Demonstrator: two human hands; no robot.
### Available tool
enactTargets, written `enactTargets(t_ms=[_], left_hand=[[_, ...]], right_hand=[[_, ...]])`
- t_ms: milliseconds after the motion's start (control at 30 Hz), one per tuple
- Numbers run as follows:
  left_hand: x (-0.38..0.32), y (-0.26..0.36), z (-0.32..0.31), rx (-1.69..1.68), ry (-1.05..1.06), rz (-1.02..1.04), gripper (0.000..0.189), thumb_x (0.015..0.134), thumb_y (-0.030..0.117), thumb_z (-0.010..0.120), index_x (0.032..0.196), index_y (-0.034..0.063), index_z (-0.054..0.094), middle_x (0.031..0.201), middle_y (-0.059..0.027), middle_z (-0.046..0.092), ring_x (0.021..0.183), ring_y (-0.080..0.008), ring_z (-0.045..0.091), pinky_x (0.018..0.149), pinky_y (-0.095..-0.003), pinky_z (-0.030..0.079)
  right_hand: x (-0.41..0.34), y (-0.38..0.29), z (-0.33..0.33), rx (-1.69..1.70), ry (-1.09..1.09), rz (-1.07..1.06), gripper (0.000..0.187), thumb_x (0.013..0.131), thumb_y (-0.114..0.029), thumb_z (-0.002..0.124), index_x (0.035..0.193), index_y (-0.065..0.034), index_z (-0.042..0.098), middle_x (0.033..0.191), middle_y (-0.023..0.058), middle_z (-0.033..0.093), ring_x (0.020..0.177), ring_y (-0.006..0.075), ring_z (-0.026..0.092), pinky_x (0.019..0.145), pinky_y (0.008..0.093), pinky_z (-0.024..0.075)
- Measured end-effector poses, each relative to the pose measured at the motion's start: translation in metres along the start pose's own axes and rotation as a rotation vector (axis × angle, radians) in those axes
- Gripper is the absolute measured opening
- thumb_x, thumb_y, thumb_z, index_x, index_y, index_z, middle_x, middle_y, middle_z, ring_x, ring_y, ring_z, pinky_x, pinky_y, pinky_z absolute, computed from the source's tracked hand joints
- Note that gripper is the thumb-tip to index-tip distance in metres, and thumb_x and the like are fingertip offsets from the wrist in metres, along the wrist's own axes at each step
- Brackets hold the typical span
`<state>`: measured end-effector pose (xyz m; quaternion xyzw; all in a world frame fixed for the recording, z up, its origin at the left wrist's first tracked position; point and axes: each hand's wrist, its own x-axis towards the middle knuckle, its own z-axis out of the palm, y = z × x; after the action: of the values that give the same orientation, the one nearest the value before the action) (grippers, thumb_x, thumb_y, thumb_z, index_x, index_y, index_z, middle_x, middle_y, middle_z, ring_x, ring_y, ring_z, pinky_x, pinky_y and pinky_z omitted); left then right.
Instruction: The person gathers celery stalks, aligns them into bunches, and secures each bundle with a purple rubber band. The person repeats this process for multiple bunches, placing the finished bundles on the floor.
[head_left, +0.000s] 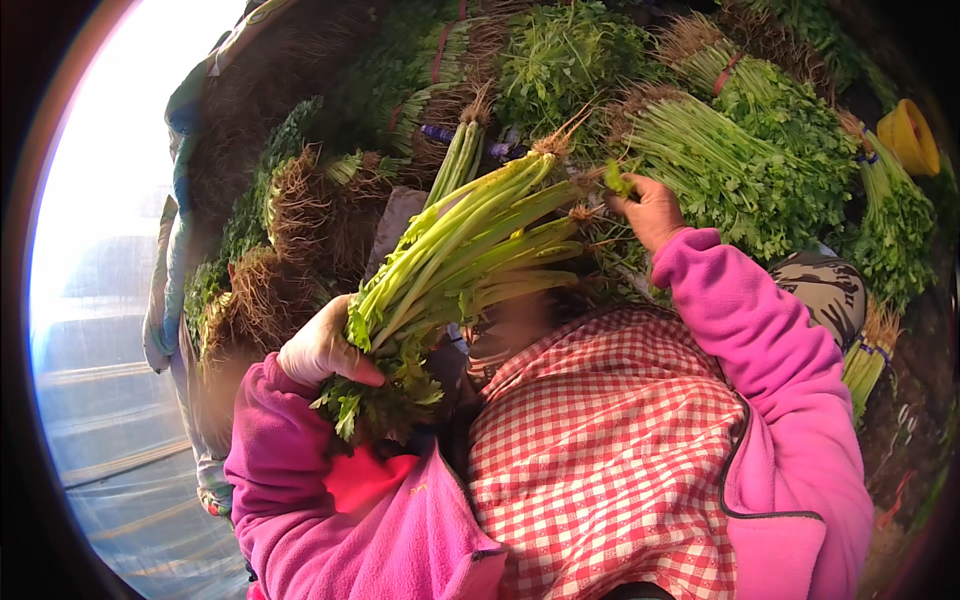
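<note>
My left hand (330, 346) is closed around the leafy end of a bunch of celery (465, 247), whose stalks fan out up and to the right with their roots outward. Beside those roots, my right hand (649, 208) pinches a small green leaf piece (616, 177) between thumb and fingers. A few thicker stalks (459, 154) stand behind the held bunch, partly hidden by it. To the right of my right hand lies a large heap of celery (720, 150) with leaves and roots on.
Tied celery bundles (739, 75) lie at the top and right. Root clumps (300, 202) are piled at the left, near a plastic sheet wall (112, 360). A yellow container (907, 139) sits at the far right. A camouflage-clad knee (821, 296) is beside my right sleeve.
</note>
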<state>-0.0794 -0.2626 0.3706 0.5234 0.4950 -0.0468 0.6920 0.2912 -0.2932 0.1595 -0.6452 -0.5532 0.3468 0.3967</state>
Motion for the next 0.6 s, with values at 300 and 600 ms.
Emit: enactTargets(t_ms=[300,600], left_hand=[[0.022,-0.03,-0.016,0.013,-0.002,0.09,0.088,0.06,0.003,0.094,0.138,-0.0015,0.051,0.131,-0.0084,0.065,0.123,-0.0172,0.057,0.106,-0.0355,0.045],[0.021,-0.045,-0.018,-0.097,-0.005,0.027,0.083,0.063,0.0,0.089,0.139,-0.0018,0.054,0.13,-0.008,0.066,0.119,-0.0163,0.058,0.105,-0.034,0.046]], right_hand=[[-0.026,-0.068,0.042,0.223,-0.06,-0.623,0.03,0.07,0.002,0.076,0.097,-0.0098,0.07,0.092,0.0073,0.066,0.09,0.0291,0.065,0.078,0.0371,0.0546],[-0.018,-0.066,0.051,0.122,0.05,-0.728,0.028,0.071,0.002,0.07,0.095,-0.0097,0.066,0.092,0.0032,0.064,0.091,0.0256,0.059,0.081,0.0374,0.0489]])
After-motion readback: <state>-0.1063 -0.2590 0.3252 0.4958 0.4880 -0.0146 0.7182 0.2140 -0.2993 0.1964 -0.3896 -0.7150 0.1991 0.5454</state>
